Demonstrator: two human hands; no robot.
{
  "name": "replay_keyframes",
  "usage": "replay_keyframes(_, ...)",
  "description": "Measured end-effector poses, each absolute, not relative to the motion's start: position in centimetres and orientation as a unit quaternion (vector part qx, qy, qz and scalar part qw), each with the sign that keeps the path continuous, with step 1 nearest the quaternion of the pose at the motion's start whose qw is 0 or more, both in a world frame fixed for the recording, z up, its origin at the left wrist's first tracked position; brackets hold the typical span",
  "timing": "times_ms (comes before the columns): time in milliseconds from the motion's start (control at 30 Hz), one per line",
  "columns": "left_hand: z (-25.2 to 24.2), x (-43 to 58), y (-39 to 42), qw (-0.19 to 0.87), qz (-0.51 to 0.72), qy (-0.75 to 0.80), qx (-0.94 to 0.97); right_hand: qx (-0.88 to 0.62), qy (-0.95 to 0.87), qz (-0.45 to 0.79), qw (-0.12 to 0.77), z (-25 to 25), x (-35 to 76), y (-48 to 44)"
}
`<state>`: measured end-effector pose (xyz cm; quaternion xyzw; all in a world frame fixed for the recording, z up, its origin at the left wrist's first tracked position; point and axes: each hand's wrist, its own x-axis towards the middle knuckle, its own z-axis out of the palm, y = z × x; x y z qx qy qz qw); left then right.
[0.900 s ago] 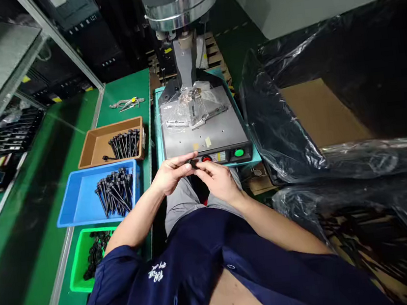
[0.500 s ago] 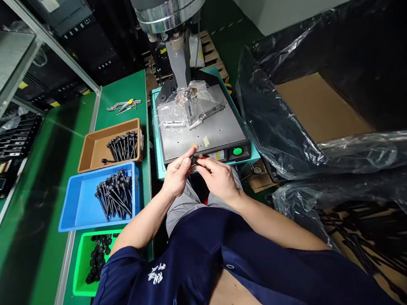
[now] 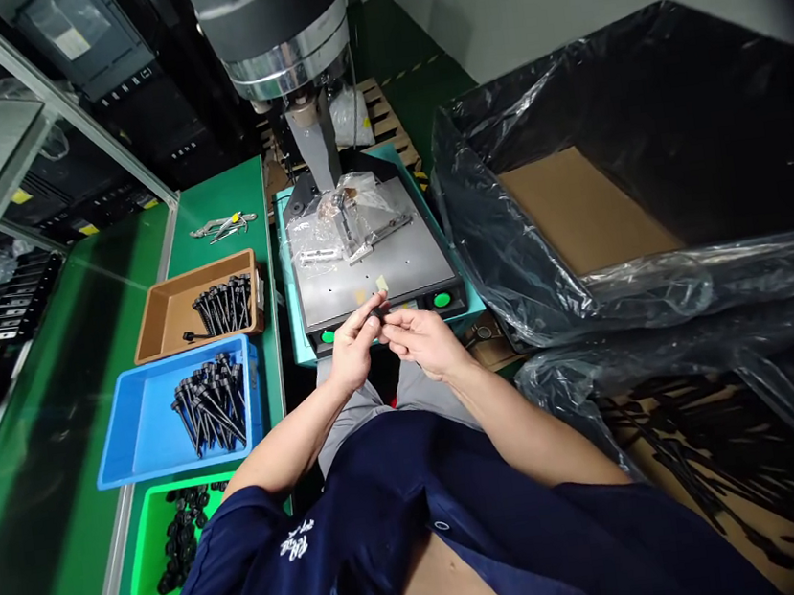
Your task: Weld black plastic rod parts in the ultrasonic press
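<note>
In front of the press base, my left hand point(image 3: 354, 349) and my right hand point(image 3: 425, 340) meet at their fingertips. Between them is a small black part point(image 3: 378, 315), mostly covered by the fingers, so its full shape is hidden. The left thumb and forefinger pinch it from one side, and the right thumb and fingertips close on it from the other. Just beyond the hands lies the grey metal plate point(image 3: 328, 291) of the press. A green button point(image 3: 443, 300) shows to the right of the hands and another green button point(image 3: 328, 337) to the left.
At left, a brown bin point(image 3: 160, 312) and a blue bin point(image 3: 141, 421) hold black rod-like parts; a green bin point(image 3: 147, 584) holds small black pieces. Pliers point(image 3: 221, 226) lie behind them. The press head point(image 3: 285, 41) overhangs the plate. Plastic-lined boxes point(image 3: 607, 301) stand at right.
The view has shifted, so the press and bins sit further left and lower. Both hands still pinch the black part, and the right fingers are now bunched closer around it.
</note>
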<state>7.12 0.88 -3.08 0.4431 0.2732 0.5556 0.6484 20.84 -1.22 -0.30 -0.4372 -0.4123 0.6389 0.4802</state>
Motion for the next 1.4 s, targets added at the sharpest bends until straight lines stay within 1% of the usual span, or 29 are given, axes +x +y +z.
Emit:
replay_keyframes(100,-3.7,7.7,2.0,0.643,0.52,0.28,0.488,-0.447,-0.401,0.63,0.492,-1.6,21.3,-0.6)
replay_keyframes(167,-4.1,8.2,3.2,0.649,0.492,0.298,0.498,-0.469,-0.408,0.598,0.506,-3.1,22.0,1.0)
replay_keyframes(267,-4.9,8.9,5.3,0.647,0.5,0.372,0.439,-0.571,-0.432,0.476,0.511,-5.2,23.9,5.7)
replay_keyframes(300,-5.1,9.1,6.1,0.641,0.512,0.403,0.405,-0.622,-0.444,0.418,0.491,-5.6,24.7,7.6)
replay_keyframes(367,-5.5,9.0,7.6,0.629,0.531,0.451,0.344,-0.71,-0.471,0.307,0.423,-6.0,26.2,11.7)
replay_keyframes(433,-5.7,8.5,9.1,0.624,0.545,0.477,0.295,-0.754,-0.491,0.24,0.364,-5.9,27.2,15.3)
replay_keyframes(567,-5.9,7.5,12.2,0.659,0.554,0.479,0.17,-0.775,-0.527,0.183,0.297,-5.3,27.2,19.1)
replay_keyframes(700,-6.4,7.6,15.0,0.718,0.54,0.433,0.081,-0.778,-0.561,0.13,0.25,-5.0,27.2,19.3)
replay_keyframes(767,-6.7,7.9,16.2,0.739,0.531,0.412,0.051,-0.762,-0.588,0.08,0.259,-4.4,27.6,19.1)
replay_keyframes(833,-6.8,8.2,17.0,0.752,0.526,0.396,0.023,-0.712,-0.635,0.036,0.298,-3.4,27.9,19.3)
replay_keyframes(933,-6.5,8.0,17.4,0.772,0.526,0.357,-0.015,-0.599,-0.715,0.044,0.358,-1.1,26.9,20.6)
replay_keyframes(1033,-5.4,7.1,17.0,0.79,0.543,0.281,-0.032,-0.541,-0.746,0.095,0.377,1.1,24.7,22.7)
replay_keyframes(1133,-4.4,6.2,16.4,0.799,0.557,0.224,-0.029,-0.542,-0.752,0.122,0.355,2.5,22.5,24.7)
replay_keyframes(1267,-3.9,5.4,16.0,0.804,0.556,0.212,-0.006,-0.549,-0.769,0.109,0.309,3.6,21.0,26.1)
replay_keyframes(1400,-4.0,5.2,15.9,0.799,0.56,0.217,0.006,-0.544,-0.766,0.121,0.321,4.6,20.7,26.0)
